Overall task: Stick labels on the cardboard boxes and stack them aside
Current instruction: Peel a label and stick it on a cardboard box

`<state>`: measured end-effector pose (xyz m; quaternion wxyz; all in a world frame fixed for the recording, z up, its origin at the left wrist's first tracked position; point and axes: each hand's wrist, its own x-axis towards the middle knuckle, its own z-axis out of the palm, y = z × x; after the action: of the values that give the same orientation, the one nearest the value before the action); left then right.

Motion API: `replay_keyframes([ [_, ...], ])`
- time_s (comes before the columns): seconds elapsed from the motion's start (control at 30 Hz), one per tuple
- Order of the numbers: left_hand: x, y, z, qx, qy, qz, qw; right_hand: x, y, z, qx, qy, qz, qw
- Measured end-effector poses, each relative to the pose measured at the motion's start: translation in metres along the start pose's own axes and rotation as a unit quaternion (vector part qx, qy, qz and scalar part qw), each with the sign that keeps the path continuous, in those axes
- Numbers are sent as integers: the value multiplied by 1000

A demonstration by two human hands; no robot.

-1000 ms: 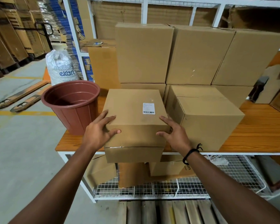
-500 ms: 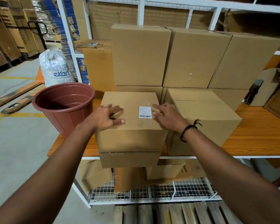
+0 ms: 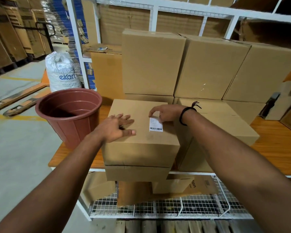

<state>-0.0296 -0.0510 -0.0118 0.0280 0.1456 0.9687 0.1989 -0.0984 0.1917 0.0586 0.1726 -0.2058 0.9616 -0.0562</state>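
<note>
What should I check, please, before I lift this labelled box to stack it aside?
1. Label stuck flat on the box: lower part ok; top edge, under the right hand, cannot tell.
2. Left hand gripping a side for the lift: not ok, it lies flat on the top.
3. Right hand at a side of the box: not ok, it touches the label.
4. Box sits level on the lower box: ok.
5. Free room on the left: not ok, the red bucket stands close beside the box.
</note>
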Motion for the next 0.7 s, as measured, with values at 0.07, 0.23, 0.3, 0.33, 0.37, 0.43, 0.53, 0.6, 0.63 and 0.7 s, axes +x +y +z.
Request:
replay_keyframes([
  [0.07, -2, 1, -1, 3, 0, -2, 1000, 4, 0, -2, 5, -13, 1, 1000],
  [0.23, -2, 0, 1, 7, 11, 4, 1000, 10, 1, 0, 5, -21, -8, 1000],
  [0.3, -2, 0, 2, 7, 15, 7, 1000, 11, 1, 2, 17, -19, -6, 1000],
  [0.33, -2, -1, 2, 8, 15, 9, 1000, 11, 1, 2, 21, -20, -3, 1000],
  [0.37, -3, -1, 2, 9, 15, 10, 1000, 11, 1, 2, 23, -21, -1, 1000],
  [0.43, -3, -2, 3, 13, 19, 15, 1000, 12, 0, 3, 30, -20, 6, 999],
  [0.53, -3, -4, 4, 14, 25, 19, 999, 11, 0, 4, 52, -18, 15, 998],
  [0.6, -3, -4, 4, 9, 29, 16, 999, 12, 1, 4, 65, -18, 21, 998],
  [0.63, -3, -4, 4, 8, 29, 15, 999, 12, 1, 5, 69, -17, 20, 997],
  [0.7, -3, -4, 5, 8, 27, 13, 1000, 11, 1, 5, 77, -10, 19, 997],
])
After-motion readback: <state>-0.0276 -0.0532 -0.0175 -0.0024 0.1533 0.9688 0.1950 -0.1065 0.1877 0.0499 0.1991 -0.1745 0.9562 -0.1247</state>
